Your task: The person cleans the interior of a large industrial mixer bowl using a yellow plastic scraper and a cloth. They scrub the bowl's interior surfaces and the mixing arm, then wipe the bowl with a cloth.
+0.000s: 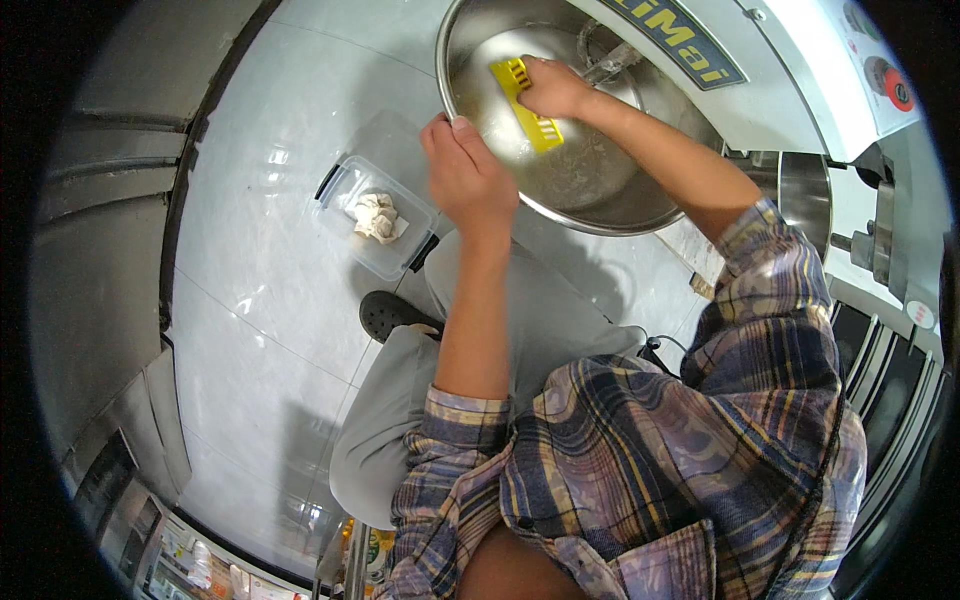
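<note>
Inside a large stainless steel mixer bowl (637, 225), my right hand (553, 88) grips a yellow plastic dough scraper (541, 135). The scraper's slotted blade lies close to the bowl's inner surface, which carries thin pale residue. My left hand (472, 169) holds the bowl's near left rim, thumb on top. A metal mixing hook (611, 64) reaches down into the bowl, partly behind my right hand. Below and left of my left hand, a clear plastic box (334, 221) on the floor holds a lump of pale dough (376, 217).
The white mixer housing (787, 97) overhangs the bowl, with a red button (898, 90) on its side. Stainless cabinets (105, 247) line the left. My foot in a black clog (390, 315) is beside the box on the tiled floor (255, 300). Racks (892, 375) stand at right.
</note>
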{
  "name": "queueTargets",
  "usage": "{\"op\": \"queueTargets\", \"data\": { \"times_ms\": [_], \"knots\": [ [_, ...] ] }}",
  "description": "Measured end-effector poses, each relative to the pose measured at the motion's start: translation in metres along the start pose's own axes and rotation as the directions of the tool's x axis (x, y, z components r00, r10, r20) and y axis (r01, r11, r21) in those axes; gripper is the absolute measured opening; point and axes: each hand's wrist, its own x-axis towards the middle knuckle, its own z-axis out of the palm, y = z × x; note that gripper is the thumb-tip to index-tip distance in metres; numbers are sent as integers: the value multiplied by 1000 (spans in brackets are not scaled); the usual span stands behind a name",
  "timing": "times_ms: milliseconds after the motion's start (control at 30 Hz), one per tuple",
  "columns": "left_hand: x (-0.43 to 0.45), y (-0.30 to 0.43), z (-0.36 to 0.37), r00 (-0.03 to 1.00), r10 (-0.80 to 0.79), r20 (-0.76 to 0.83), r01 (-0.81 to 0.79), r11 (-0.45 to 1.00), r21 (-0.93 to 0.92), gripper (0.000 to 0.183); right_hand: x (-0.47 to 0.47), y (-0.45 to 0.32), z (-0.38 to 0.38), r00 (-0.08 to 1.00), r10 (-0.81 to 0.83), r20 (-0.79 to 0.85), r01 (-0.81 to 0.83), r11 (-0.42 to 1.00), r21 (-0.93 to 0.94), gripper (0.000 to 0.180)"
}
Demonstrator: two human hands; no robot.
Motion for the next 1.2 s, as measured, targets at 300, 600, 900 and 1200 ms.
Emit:
{"op": "queueTargets", "data": {
  "times_ms": [300, 600, 900, 1200],
  "knots": [
    [0, 0, -4, 999, 31, 17, -30, 999, -21, 37, 5, -13, 12, 940, 8, 340, -37, 996, 77, 27],
    [1, -4, -3, 999, 35, 21, -34, 998, -50, 35, -2, -13, 39, 942, -256, 215, 278, 957, -82, 25],
    [2, -13, -2, 995, 95, -6, -95, 994, -51, 35, -3, -16, 34, 912, -174, 370, 98, 972, 215, 22],
    [2, -14, -4, 996, 77, -41, -79, 996, -50, 34, -71, 10, 14, 921, -124, 370, 219, 949, -228, 28]
  ]
}}
